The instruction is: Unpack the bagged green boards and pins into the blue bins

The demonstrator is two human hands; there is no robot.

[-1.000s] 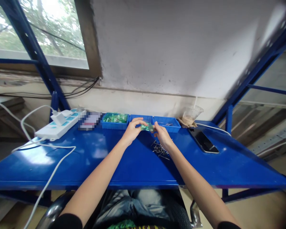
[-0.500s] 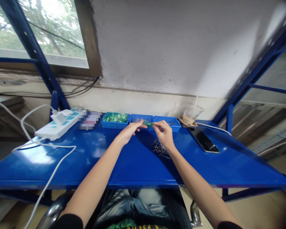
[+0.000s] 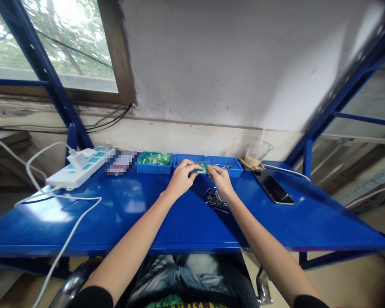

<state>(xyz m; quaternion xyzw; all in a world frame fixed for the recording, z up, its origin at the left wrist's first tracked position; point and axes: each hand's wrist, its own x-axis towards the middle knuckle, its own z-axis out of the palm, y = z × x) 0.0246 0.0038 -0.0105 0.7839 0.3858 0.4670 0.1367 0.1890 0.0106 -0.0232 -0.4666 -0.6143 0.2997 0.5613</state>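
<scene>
Between my hands, above the table, is a small green plastic bag [image 3: 201, 167] with pale bits showing in it. My left hand [image 3: 183, 176] is closed on its left end, and my right hand [image 3: 218, 177] pinches its right end. Just behind them stands the middle blue bin [image 3: 179, 158], partly covered by my hands. A pile of metal screws or nails [image 3: 214, 200] lies on the table below my right hand. The right blue bin [image 3: 235, 172] has a few thin metal pieces in it. Green packets [image 3: 155, 158] fill the left blue bin [image 3: 154, 170].
On the left of the blue table [image 3: 115, 222] are a white power strip [image 3: 80, 167] with cables and a blurred-out flat item [image 3: 120, 164]. To the right lie a black phone [image 3: 274, 188] and a clear plastic cup [image 3: 259, 150] with a straw. A wall rises behind.
My left hand has turned and its fingers have closed round the bag's left end. The green bag is spread wider between both hands, with more of it showing.
</scene>
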